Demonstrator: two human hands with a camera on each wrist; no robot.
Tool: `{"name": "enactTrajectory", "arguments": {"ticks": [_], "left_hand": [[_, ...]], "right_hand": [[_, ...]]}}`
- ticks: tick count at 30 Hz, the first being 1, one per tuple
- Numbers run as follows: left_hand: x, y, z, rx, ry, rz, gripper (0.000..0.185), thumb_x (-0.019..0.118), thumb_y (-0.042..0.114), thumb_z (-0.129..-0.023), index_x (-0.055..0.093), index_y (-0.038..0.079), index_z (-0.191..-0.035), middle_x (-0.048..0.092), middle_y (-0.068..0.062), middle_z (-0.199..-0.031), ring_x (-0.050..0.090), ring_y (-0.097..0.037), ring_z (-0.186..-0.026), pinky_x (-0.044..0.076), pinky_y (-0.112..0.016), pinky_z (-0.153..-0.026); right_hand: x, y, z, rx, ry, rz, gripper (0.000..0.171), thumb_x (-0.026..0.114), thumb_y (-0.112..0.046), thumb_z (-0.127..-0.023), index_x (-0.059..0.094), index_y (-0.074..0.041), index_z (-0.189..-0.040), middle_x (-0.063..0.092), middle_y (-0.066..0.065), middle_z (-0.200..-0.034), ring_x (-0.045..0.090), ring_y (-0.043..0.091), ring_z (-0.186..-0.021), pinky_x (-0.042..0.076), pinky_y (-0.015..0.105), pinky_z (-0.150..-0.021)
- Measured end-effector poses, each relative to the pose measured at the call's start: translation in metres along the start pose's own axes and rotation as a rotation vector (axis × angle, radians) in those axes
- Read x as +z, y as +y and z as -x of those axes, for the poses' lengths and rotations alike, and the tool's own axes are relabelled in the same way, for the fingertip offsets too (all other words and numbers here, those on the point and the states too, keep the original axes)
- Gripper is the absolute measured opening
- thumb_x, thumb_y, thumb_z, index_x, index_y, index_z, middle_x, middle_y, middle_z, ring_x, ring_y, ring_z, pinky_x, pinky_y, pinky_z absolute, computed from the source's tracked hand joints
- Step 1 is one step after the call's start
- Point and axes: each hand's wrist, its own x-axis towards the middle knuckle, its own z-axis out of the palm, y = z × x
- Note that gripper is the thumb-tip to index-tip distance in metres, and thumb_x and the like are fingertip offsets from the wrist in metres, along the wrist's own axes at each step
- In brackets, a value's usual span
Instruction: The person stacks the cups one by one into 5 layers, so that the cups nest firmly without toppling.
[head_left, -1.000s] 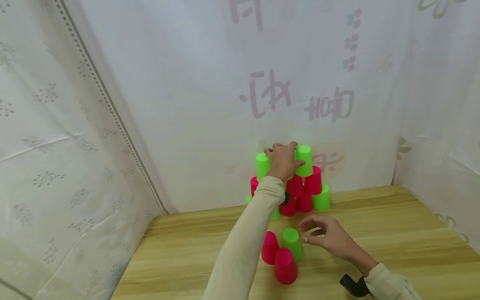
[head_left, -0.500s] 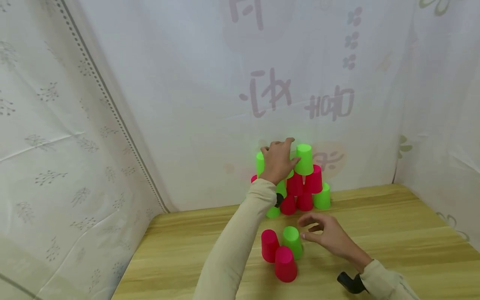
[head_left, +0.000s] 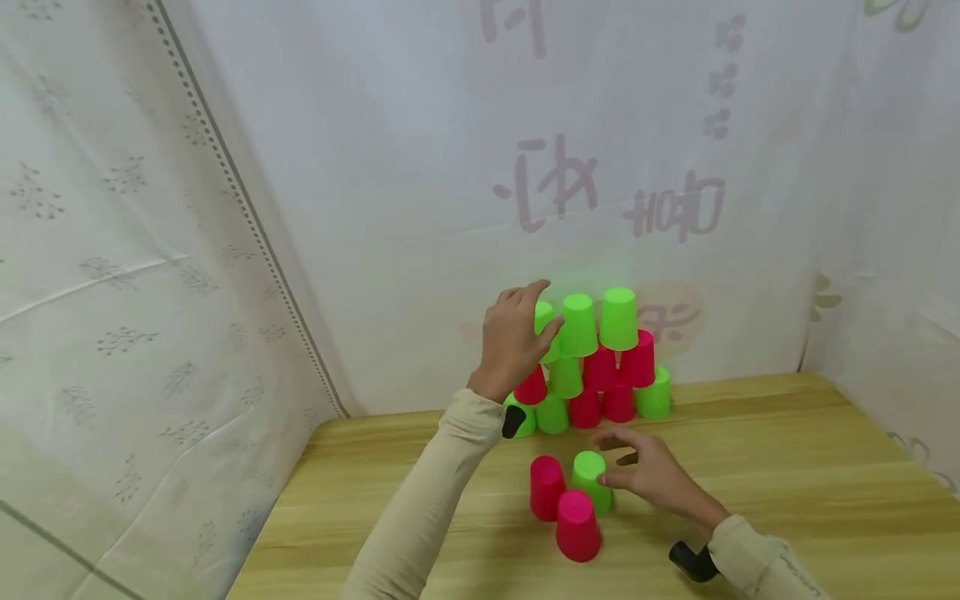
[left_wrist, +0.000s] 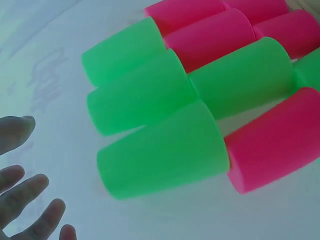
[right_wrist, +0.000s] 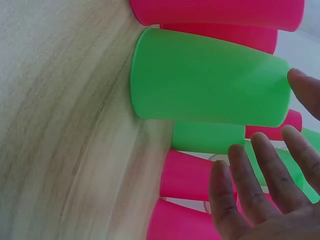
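Note:
A pyramid of upturned green and pink cups (head_left: 600,367) stands against the back curtain, with three green cups in its top row. My left hand (head_left: 528,317) is raised at the left end of that row, beside the leftmost top green cup (head_left: 549,321). In the left wrist view its fingers (left_wrist: 25,195) are spread and lie apart from the green cups (left_wrist: 160,150). My right hand (head_left: 622,462) hovers low with its fingers straight. Its fingertips are at a loose green cup (head_left: 590,479), the same green cup (right_wrist: 210,80) that fills the right wrist view beside that hand (right_wrist: 265,190).
Two loose pink cups (head_left: 546,487) (head_left: 577,525) stand upside down beside the green one on the wooden table (head_left: 787,483). White curtains close in the left, back and right sides. The pyramid's bottom row (head_left: 585,410) sits at the table's far edge.
My left hand has drawn back to the left off the top row, uncovering the middle green cup there. The right hand has barely moved. The view has shifted slightly.

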Motion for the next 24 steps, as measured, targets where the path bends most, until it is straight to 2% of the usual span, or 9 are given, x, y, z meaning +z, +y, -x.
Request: {"name": "enactTrajectory", "arguments": {"ticks": [3,7,12,15,19,24], "left_hand": [[-0.009,-0.008,0.017,-0.005,0.037,0.071,0.05,0.078,0.029,-0.088,0.062,0.01,-0.131,0.073,-0.006,-0.121,0.065,-0.028,-0.114,0.057,-0.046,-0.087],[-0.019,-0.016,0.045,-0.025,0.026,0.166,0.047,0.078,0.024,-0.088,0.063,0.007,-0.128,0.071,-0.007,-0.123,0.065,-0.027,-0.112,0.056,-0.043,-0.093],[-0.025,-0.021,0.084,-0.035,0.001,0.272,0.044,0.079,0.02,-0.087,0.064,0.005,-0.126,0.072,-0.008,-0.121,0.066,-0.026,-0.109,0.057,-0.041,-0.091],[-0.024,-0.022,0.103,-0.06,-0.047,0.372,0.042,0.079,0.017,-0.087,0.064,0.006,-0.125,0.072,-0.008,-0.121,0.067,-0.025,-0.11,0.058,-0.041,-0.087],[-0.02,-0.02,0.126,-0.108,-0.153,0.526,0.041,0.079,0.015,-0.087,0.065,0.008,-0.125,0.071,-0.006,-0.124,0.066,-0.023,-0.113,0.058,-0.041,-0.084],[-0.018,-0.011,0.152,-0.143,-0.257,0.664,0.038,0.076,0.019,-0.09,0.065,0.012,-0.126,0.073,-0.004,-0.122,0.067,-0.02,-0.112,0.057,-0.034,-0.085]], "right_hand": [[0.003,0.002,0.0,0.004,-0.018,-0.009,0.051,0.083,-0.02,-0.081,0.063,-0.002,-0.125,0.067,0.015,-0.125,0.063,0.031,-0.114,0.058,0.031,-0.086],[0.005,0.004,-0.001,-0.001,-0.038,-0.012,0.052,0.083,-0.022,-0.081,0.062,-0.004,-0.125,0.067,0.012,-0.125,0.065,0.019,-0.11,0.059,0.033,-0.085],[0.007,0.005,-0.002,0.002,-0.059,-0.019,0.051,0.083,-0.023,-0.082,0.062,-0.007,-0.125,0.068,0.01,-0.121,0.064,0.014,-0.106,0.059,0.03,-0.083],[0.008,0.004,-0.003,0.009,-0.062,-0.026,0.05,0.083,-0.023,-0.082,0.062,-0.007,-0.125,0.068,0.01,-0.12,0.064,0.012,-0.105,0.059,0.03,-0.083],[0.01,0.002,-0.004,0.005,-0.064,-0.032,0.048,0.083,-0.022,-0.083,0.063,-0.008,-0.124,0.068,0.01,-0.119,0.065,0.013,-0.104,0.06,0.031,-0.083],[0.012,0.0,-0.006,-0.008,-0.076,-0.038,0.048,0.082,-0.022,-0.083,0.062,-0.006,-0.124,0.068,0.012,-0.121,0.065,0.014,-0.104,0.06,0.03,-0.082]]}}
